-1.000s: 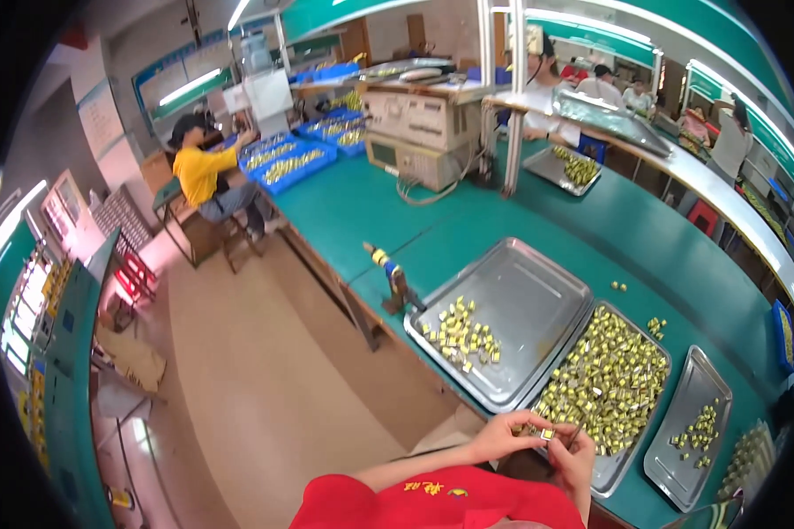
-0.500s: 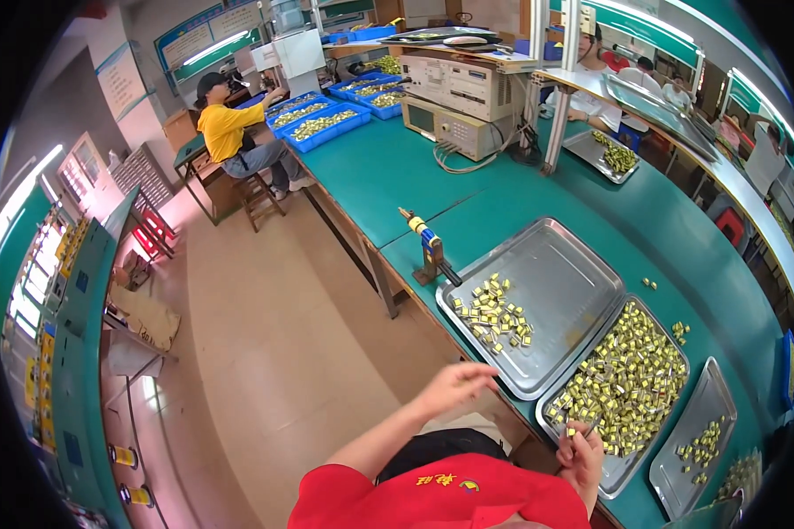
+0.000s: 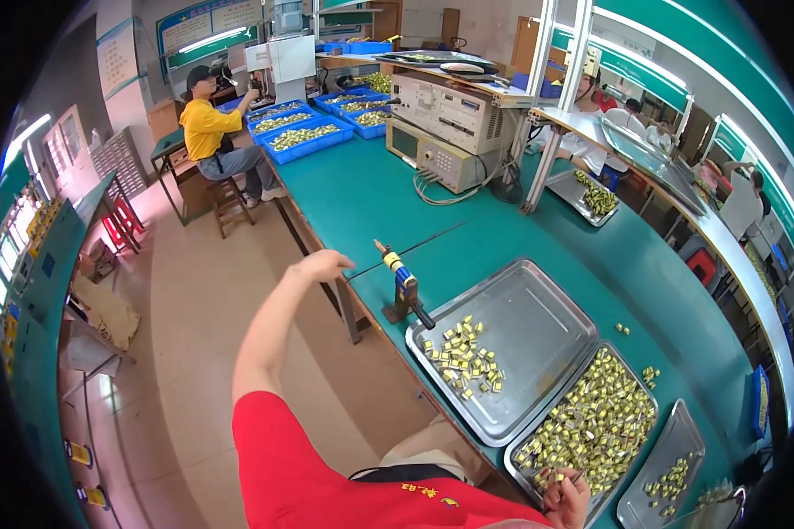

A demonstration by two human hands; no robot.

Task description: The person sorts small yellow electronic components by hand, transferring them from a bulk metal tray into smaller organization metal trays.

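Note:
My left hand (image 3: 325, 264) is stretched out over the table's near edge, its fingers pointing at a small stand-mounted tool (image 3: 402, 280) with a copper-coloured tip, blue and yellow body and black end. A short gap lies between the fingertips and that tip; I see nothing in this hand. Low in the view, my right hand (image 3: 568, 501) is closed by the near corner of a full metal tray (image 3: 513, 451), pinching a small yellow-wrapped component (image 3: 559, 477). Loose components (image 3: 591, 414) of the same kind heap that tray. Beside it, a larger metal tray (image 3: 538, 331) has a small group (image 3: 464, 357) at its left.
Another metal tray (image 3: 628, 511) with some components lies at the right. Few loose pieces (image 3: 623, 329) sit on the green table (image 3: 468, 234). Farther off are stacked instruments (image 3: 450, 115), blue bins (image 3: 304, 141) and a seated person in yellow (image 3: 205, 128).
My left hand has moved away from beside the large tray, forward and left toward the tool's tip. My right hand stays by the full tray with the component. The whole view has shifted.

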